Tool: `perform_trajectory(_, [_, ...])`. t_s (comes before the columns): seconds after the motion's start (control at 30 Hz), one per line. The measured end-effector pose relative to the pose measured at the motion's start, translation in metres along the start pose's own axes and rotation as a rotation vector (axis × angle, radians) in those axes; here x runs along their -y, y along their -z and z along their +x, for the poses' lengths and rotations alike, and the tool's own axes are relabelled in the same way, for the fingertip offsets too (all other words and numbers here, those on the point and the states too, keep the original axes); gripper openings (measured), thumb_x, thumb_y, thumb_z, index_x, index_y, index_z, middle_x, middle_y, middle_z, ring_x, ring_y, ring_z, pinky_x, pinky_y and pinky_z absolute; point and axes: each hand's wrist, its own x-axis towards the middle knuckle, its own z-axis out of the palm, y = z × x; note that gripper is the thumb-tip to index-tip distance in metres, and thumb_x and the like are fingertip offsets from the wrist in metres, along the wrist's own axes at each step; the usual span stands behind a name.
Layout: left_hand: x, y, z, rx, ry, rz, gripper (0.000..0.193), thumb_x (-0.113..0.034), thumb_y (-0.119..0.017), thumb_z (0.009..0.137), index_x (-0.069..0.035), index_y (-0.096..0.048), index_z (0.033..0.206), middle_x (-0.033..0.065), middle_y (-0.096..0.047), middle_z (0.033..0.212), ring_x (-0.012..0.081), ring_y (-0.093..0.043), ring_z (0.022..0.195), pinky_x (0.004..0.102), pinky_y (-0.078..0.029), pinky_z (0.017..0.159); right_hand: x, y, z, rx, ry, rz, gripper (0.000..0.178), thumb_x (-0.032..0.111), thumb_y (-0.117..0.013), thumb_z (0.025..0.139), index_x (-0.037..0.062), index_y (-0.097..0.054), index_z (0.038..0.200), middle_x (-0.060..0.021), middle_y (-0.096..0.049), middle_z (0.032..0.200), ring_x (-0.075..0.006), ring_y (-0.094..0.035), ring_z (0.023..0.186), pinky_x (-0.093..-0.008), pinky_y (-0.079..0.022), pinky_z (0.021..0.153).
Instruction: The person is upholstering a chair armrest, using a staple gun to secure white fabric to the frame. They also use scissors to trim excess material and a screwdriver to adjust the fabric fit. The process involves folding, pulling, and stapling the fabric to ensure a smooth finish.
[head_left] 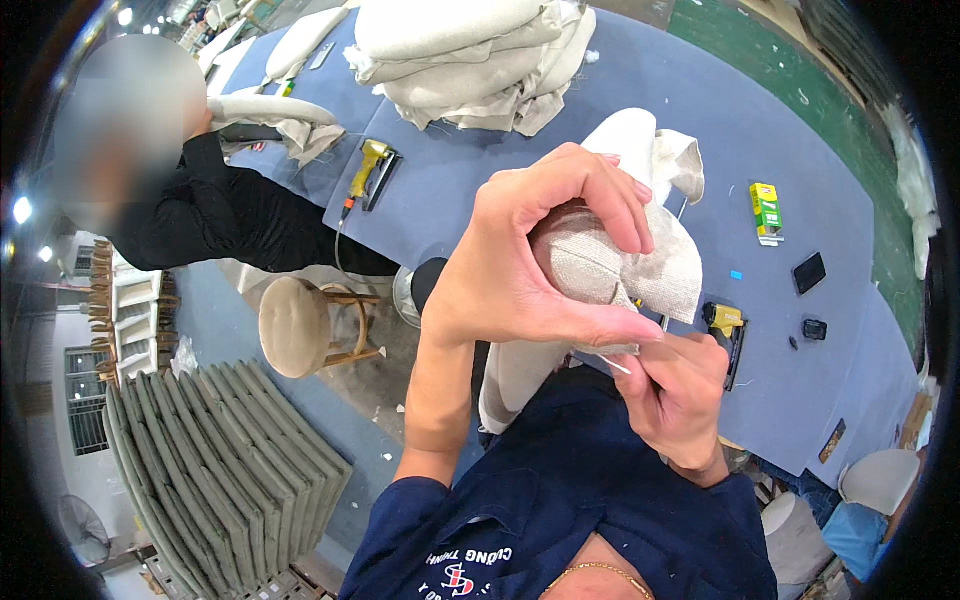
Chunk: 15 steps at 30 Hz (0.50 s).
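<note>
A beige fabric-covered padded piece (668, 268), rounded at its end, is held up in front of my chest above the blue table (800, 400). My left hand (500, 260) is closed around its rounded end, the fingers curled over the top and the thumb pressing from below. Under the thumb, my right hand (680, 400) pinches the loose fabric edge, where a thin white strip sticks out between the fingers. More of the pale piece extends beyond my left fingers, with a flap of cloth hanging off it. A yellow staple gun (725, 322) lies just right of my right hand.
Beige covered pads (470, 75) are stacked at the far side. Another yellow staple gun (370, 170) with a hose lies left. A green-yellow box (766, 212) and a phone (809, 272) lie right. A person (240, 205), a stool (295, 328) and stacked grey-green panels (220, 470) are leftward.
</note>
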Motion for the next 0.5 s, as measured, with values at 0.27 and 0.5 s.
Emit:
perform_trajectory(0.27, [0.001,-0.023,0.009,0.005,0.021,0.016,0.048,-0.012,-0.099,0.049,-0.009,-0.066,0.084,0.0062,-0.074,0.089,0.0238,-0.07,0.098,0.0456,-0.046,0.105,-0.017,-0.008,-0.02,-0.193,0.03,0.056,0.019,0.009,-0.069,0.093,0.0011,-0.065,0.076,-0.0079,-0.055,0.06,-0.024,-0.054,0.045,-0.0347,-0.039,0.042])
perform_trajectory(0.5, [-0.002,-0.04,0.022,0.06,0.081,0.017,0.042,-0.011,-0.096,0.053,-0.009,-0.067,0.082,0.0044,-0.072,0.086,0.0221,-0.069,0.096,0.045,-0.046,0.104,-0.028,-0.014,-0.038,-0.339,0.038,0.045,0.013,0.008,-0.07,0.09,-0.0001,-0.069,0.081,-0.0083,-0.062,0.064,-0.0234,-0.059,0.049,-0.0339,-0.043,0.047])
